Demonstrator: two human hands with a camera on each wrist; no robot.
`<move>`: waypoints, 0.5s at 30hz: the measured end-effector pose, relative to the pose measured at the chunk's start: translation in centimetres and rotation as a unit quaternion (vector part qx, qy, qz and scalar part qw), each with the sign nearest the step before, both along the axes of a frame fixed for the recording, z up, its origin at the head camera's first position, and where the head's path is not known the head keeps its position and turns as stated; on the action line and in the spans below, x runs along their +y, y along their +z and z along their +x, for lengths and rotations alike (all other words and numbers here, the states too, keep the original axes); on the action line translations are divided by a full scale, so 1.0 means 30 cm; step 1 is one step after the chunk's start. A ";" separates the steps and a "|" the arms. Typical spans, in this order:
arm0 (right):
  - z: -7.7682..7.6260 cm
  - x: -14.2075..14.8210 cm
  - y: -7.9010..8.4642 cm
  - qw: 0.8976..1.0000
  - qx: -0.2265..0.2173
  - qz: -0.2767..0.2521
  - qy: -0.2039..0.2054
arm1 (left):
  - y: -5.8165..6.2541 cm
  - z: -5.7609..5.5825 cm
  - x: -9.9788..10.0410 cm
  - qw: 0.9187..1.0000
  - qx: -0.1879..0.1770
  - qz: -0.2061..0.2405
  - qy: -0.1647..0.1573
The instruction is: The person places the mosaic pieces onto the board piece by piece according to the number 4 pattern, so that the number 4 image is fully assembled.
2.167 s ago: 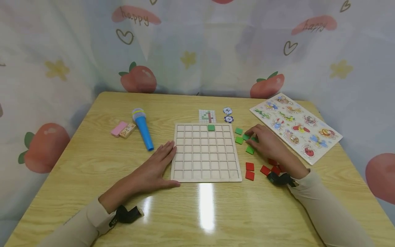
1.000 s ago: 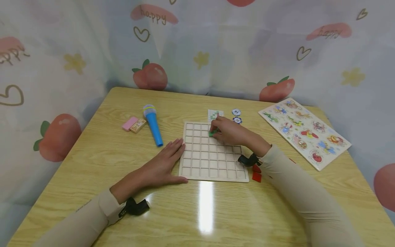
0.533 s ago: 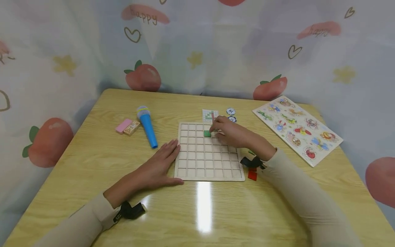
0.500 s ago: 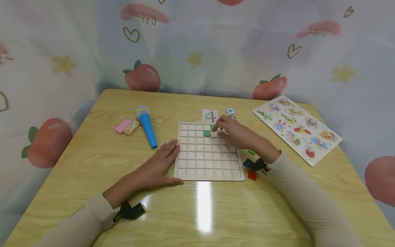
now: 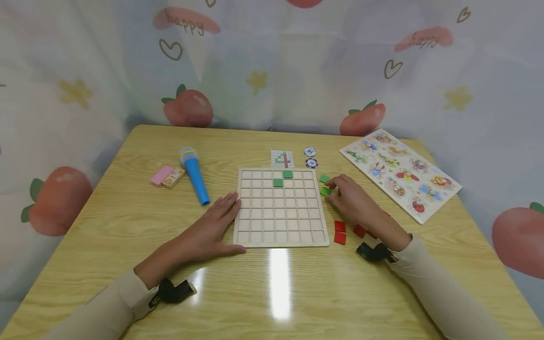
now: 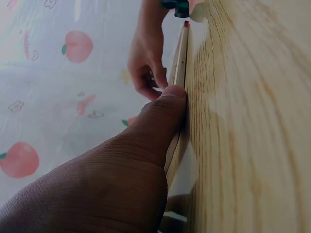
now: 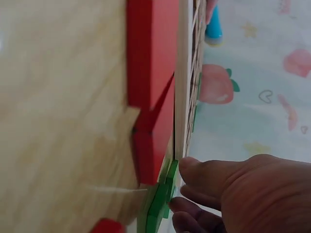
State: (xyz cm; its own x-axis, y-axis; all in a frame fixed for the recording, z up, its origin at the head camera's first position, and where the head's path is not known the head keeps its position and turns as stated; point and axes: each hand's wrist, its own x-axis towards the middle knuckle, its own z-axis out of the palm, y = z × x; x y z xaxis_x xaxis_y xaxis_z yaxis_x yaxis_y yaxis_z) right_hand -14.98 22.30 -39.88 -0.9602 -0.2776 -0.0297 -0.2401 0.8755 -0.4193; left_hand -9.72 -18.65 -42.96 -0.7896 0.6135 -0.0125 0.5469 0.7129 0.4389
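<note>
A square wooden grid board [image 5: 241, 236] lies mid-table with two green tiles in it, one in the top row [image 5: 287, 174] and one a row lower to the left [image 5: 278, 182]. My left hand [image 5: 210, 231] rests flat along the board's left edge, thumb at its near corner. Right of the board, my right hand [image 5: 354, 203] has its fingertips right at a loose green tile [image 5: 325, 191]. The right wrist view shows its thumb [image 7: 194, 170] and fingers apart beside stacked-looking green tiles [image 7: 158, 204]. Another green tile [image 5: 325, 179] lies just beyond; the hand hides part of this area.
Several red tiles [image 5: 339, 226] lie nearer, partly under the right wrist. A small grid pattern card [image 5: 282, 159] and two poker chips [image 5: 311, 163] lie behind the board. An insect puzzle board [image 5: 399, 172] is at right; a blue toy microphone [image 5: 196, 179] and small blocks [image 5: 173, 178] at left.
My right hand took a green tile to the board's second row, let go of it there, and went back right to the loose green tiles. The left hand stayed at the board's edge.
</note>
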 end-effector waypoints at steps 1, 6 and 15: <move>-0.007 -0.001 -0.001 1.000 -0.002 0.005 0.003 | -0.003 -0.001 0.000 1.000 -0.001 0.002 -0.001; -0.023 -0.008 -0.004 1.000 -0.015 0.011 0.018 | -0.009 -0.002 0.001 1.000 0.000 -0.002 -0.002; -0.028 -0.040 0.050 0.999 -0.003 -0.006 0.040 | 0.002 -0.001 -0.002 1.000 0.001 -0.003 -0.001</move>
State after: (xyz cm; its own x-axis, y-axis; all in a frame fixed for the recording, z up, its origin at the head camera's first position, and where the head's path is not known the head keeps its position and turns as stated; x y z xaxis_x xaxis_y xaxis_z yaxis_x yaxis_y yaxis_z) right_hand -15.83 21.11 -38.38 -0.9350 -0.3531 -0.0326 -0.3056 0.8490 -0.4312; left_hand -9.75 -18.70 -42.89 -0.7884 0.6150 -0.0152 0.5489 0.7143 0.4341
